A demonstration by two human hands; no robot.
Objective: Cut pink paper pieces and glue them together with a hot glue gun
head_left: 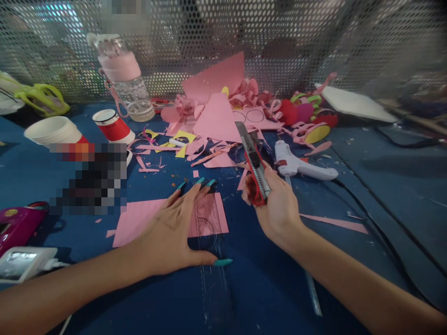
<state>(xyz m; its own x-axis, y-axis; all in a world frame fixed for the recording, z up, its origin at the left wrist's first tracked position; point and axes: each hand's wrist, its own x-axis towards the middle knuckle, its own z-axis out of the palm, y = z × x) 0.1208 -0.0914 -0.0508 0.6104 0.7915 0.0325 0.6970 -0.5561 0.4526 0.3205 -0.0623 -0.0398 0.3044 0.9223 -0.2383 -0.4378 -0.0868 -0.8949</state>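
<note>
Fingers spread, my left hand presses flat on a clear plastic ruler and a pink sheet. The ruler, which has a protractor arc in it, lies across the right part of the sheet and runs past its near edge. My right hand is wrapped round a red utility knife, raised to the right of the sheet with its tip pointing away from me. The knife is apart from both ruler and sheet.
Beyond my right hand lies a white glue gun with a black cord. Pink scraps pile up against the perforated metal screen. A water bottle, a red paper cup and stacked white cups stand at the left.
</note>
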